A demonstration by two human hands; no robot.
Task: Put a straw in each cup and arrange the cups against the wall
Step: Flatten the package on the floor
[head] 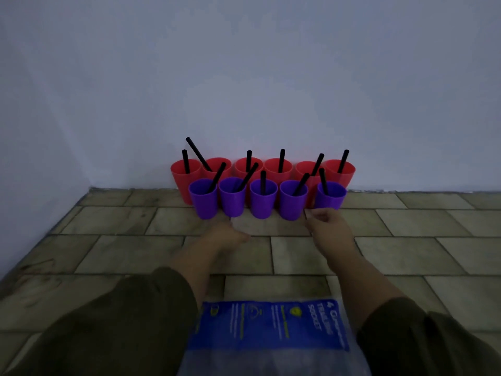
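Several red cups (182, 175) stand in a row against the white wall (244, 77), each with a black straw (185, 161) in it. In front of them stands a row of several purple cups (263, 200), each also holding a black straw. The rightmost purple cup (331, 198) sits a little apart from the others. My left hand (226, 236) hovers over the floor just before the purple row, holding nothing. My right hand (329, 222) is just below the rightmost purple cup, fingers loosely curled and empty.
The floor (406, 240) is of beige stone tiles. A blue and clear plastic bag (271, 329) lies on the floor between my forearms, near the bottom edge. The wall turns a corner at the left.
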